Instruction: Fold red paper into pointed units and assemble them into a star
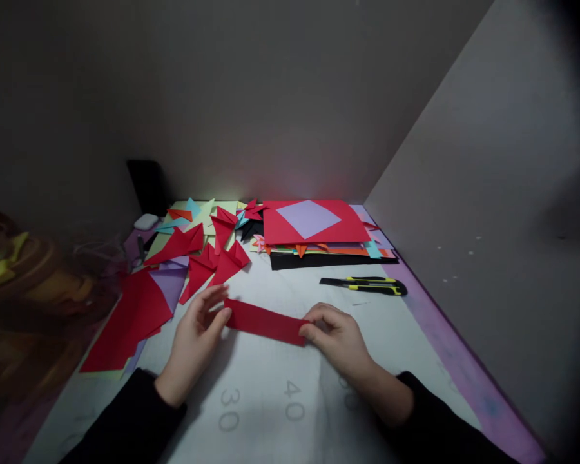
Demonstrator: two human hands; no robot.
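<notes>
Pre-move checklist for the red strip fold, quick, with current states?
1. Left hand on the red paper strip: fingers touch its left end, ok.
2. Right hand grip on the strip's right end: pinched, ok.
3. Strip flat on the white mat: cannot tell, middle looks slightly lifted.
4. Utility knife apart from both hands: ok; blade in or out, cannot tell.
5. Folded red pieces clear of the strip: ok, they lie behind the left hand.

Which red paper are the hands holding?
The long folded red strip, pinched between left hand and right hand; other red pieces lie untouched behind.
</notes>
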